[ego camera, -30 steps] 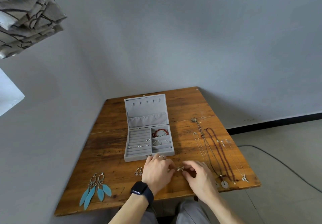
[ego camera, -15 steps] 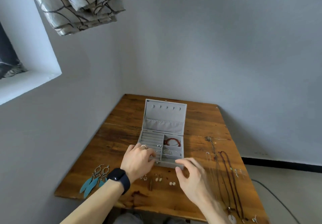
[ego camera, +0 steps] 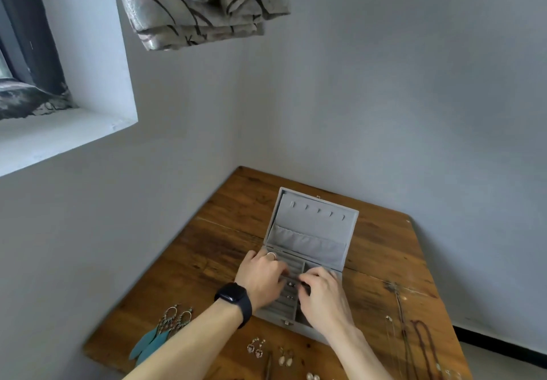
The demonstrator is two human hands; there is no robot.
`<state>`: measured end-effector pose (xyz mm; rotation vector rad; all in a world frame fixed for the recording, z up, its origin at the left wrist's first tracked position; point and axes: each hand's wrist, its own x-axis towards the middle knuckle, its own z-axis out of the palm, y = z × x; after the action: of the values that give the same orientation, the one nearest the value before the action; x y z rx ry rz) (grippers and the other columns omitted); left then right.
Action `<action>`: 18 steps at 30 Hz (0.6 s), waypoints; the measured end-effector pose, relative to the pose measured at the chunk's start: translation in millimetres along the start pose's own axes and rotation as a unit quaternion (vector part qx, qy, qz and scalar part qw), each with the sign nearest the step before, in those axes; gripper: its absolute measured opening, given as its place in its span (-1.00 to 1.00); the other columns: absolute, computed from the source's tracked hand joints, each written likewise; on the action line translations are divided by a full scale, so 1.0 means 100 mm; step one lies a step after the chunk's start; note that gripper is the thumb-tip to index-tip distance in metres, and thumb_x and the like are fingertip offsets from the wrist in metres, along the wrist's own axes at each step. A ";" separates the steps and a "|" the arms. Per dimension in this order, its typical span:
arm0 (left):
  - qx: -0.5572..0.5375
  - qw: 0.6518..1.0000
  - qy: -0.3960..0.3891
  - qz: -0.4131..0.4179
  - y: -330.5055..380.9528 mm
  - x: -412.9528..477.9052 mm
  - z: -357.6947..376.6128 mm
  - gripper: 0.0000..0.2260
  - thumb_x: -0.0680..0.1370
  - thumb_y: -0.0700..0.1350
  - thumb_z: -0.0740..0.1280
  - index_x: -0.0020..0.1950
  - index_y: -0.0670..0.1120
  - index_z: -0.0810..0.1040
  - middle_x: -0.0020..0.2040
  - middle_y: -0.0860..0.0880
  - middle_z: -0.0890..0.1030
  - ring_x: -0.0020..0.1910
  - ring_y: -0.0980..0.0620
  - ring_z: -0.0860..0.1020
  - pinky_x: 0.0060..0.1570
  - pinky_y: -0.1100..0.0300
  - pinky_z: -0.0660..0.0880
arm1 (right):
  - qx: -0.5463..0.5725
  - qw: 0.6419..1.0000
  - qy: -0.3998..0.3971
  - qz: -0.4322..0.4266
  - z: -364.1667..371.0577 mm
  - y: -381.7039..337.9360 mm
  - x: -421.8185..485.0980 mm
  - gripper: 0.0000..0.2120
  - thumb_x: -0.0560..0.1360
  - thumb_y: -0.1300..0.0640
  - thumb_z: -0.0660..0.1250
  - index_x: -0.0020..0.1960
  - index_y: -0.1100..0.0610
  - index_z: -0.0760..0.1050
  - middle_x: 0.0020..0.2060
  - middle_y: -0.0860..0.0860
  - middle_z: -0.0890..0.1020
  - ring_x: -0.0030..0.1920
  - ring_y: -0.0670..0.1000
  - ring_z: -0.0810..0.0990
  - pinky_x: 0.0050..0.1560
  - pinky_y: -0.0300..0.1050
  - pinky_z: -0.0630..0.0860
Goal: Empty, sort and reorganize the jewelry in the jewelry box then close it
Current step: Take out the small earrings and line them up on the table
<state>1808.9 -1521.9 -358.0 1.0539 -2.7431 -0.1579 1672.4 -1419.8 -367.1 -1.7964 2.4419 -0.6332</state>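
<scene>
Hiding box [ego camera: 310, 225]: left hand [ego camera: 262, 276], right hand [ego camera: 324, 299]

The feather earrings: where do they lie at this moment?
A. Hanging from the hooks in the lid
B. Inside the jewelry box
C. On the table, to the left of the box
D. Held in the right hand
C: the turquoise feather earrings lie on the wooden table, outside the open jewelry box and to its left.
</scene>
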 end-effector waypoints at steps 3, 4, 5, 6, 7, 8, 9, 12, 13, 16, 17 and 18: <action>0.001 1.000 -0.005 0.016 -0.02 0.04 0.05 -0.73 0.62 0.05 0.23 0.28 0.18 0.58 0.26 0.00 0.56 0.32 -0.05 0.39 0.29 0.00 0.30 | -0.027 1.000 -0.003 -0.012 0.04 0.03 0.04 -0.72 0.59 0.01 0.27 0.25 -0.01 0.62 0.19 -0.09 0.57 0.20 -0.03 0.46 0.26 -0.18 0.44; 0.004 1.000 -0.005 0.022 -0.03 0.04 0.07 -0.74 0.62 0.06 0.23 0.28 0.20 0.58 0.25 0.00 0.56 0.31 -0.06 0.39 0.28 -0.01 0.31 | -0.035 0.999 -0.002 -0.016 0.05 0.03 0.04 -0.73 0.59 0.02 0.27 0.23 -0.01 0.63 0.18 -0.09 0.57 0.20 -0.03 0.46 0.25 -0.19 0.44; 0.008 1.000 -0.004 0.028 -0.03 0.03 0.08 -0.75 0.63 0.05 0.23 0.26 0.21 0.59 0.25 0.00 0.56 0.30 -0.06 0.39 0.27 -0.01 0.31 | -0.041 0.999 -0.002 -0.019 0.06 0.02 0.04 -0.73 0.59 0.02 0.27 0.22 -0.01 0.63 0.18 -0.09 0.57 0.19 -0.03 0.45 0.25 -0.19 0.44; 0.014 0.999 0.000 0.035 -0.03 0.03 0.09 -0.76 0.63 0.04 0.22 0.24 0.21 0.60 0.24 0.01 0.57 0.29 -0.07 0.39 0.25 -0.01 0.30 | -0.048 0.999 0.000 -0.021 0.07 0.01 0.03 -0.74 0.59 0.02 0.27 0.20 0.00 0.64 0.17 -0.08 0.58 0.18 -0.03 0.45 0.24 -0.18 0.44; 0.023 0.999 0.004 0.041 -0.03 0.03 0.10 -0.76 0.63 0.03 0.22 0.22 0.19 0.61 0.22 0.01 0.57 0.28 -0.07 0.40 0.24 -0.01 0.30 | -0.054 0.998 0.002 -0.021 0.08 -0.01 0.04 -0.74 0.59 0.02 0.27 0.19 0.00 0.65 0.17 -0.08 0.58 0.18 -0.03 0.45 0.24 -0.18 0.45; 0.033 0.998 0.008 0.046 -0.02 0.03 0.12 -0.76 0.63 0.02 0.21 0.20 0.17 0.63 0.21 0.01 0.58 0.27 -0.06 0.40 0.23 0.00 0.30 | -0.059 0.998 0.003 -0.018 0.09 -0.03 0.04 -0.75 0.58 0.02 0.27 0.18 0.00 0.65 0.17 -0.08 0.58 0.18 -0.03 0.45 0.24 -0.17 0.44; 0.043 0.998 0.012 0.051 -0.01 0.03 0.13 -0.76 0.63 0.01 0.21 0.18 0.14 0.64 0.19 0.01 0.59 0.26 -0.06 0.41 0.23 0.00 0.30 | -0.060 0.998 0.001 -0.012 0.09 -0.05 0.05 -0.75 0.58 0.02 0.27 0.17 0.01 0.66 0.17 -0.08 0.58 0.19 -0.02 0.45 0.26 -0.16 0.43; 0.048 0.997 0.020 0.055 0.02 0.06 0.14 -0.76 0.61 -0.05 0.22 0.14 0.10 0.65 0.17 0.03 0.61 0.24 -0.05 0.42 0.26 0.00 0.30 | -0.052 0.998 -0.014 0.013 0.06 -0.09 0.09 -0.76 0.56 0.07 0.32 0.19 0.05 0.63 0.21 -0.06 0.55 0.25 -0.02 0.44 0.30 -0.16 0.40; 0.043 0.997 0.022 0.052 0.02 0.07 0.13 -0.76 0.60 -0.05 0.23 0.15 0.10 0.65 0.17 0.03 0.61 0.25 -0.05 0.42 0.26 0.01 0.30 | -0.047 0.998 -0.024 0.022 0.05 -0.10 0.11 -0.76 0.55 0.09 0.34 0.19 0.07 0.62 0.22 -0.05 0.53 0.26 -0.01 0.45 0.30 -0.17 0.41; 0.039 0.998 0.010 0.043 0.04 0.08 0.07 -0.78 0.59 -0.04 0.26 0.15 0.05 0.65 0.19 0.01 0.60 0.28 -0.05 0.42 0.28 0.00 0.29 | -0.028 0.997 -0.060 0.047 0.01 -0.13 0.17 -0.76 0.52 0.17 0.37 0.18 0.13 0.60 0.22 -0.02 0.50 0.25 0.02 0.47 0.26 -0.15 0.46; 0.035 0.999 0.004 0.041 0.04 0.08 0.04 -0.80 0.59 -0.04 0.28 0.14 0.03 0.65 0.18 0.00 0.61 0.28 -0.06 0.42 0.29 0.00 0.29 | -0.023 0.996 -0.074 0.055 -0.01 -0.14 0.19 -0.75 0.51 0.19 0.37 0.19 0.14 0.59 0.21 -0.02 0.48 0.25 0.03 0.48 0.26 -0.14 0.47; 0.027 0.999 0.001 0.037 0.05 0.07 0.01 -0.81 0.58 -0.04 0.28 0.12 0.01 0.65 0.17 0.00 0.61 0.27 -0.06 0.43 0.28 0.00 0.29 | -0.014 0.994 -0.085 0.065 -0.03 -0.15 0.20 -0.74 0.51 0.20 0.36 0.19 0.14 0.59 0.20 -0.02 0.48 0.24 0.03 0.49 0.25 -0.12 0.48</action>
<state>1800.2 -1523.0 -357.1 0.9624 -2.7950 -0.0720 1678.6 -1441.3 -354.6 -1.6106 2.4401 -0.4195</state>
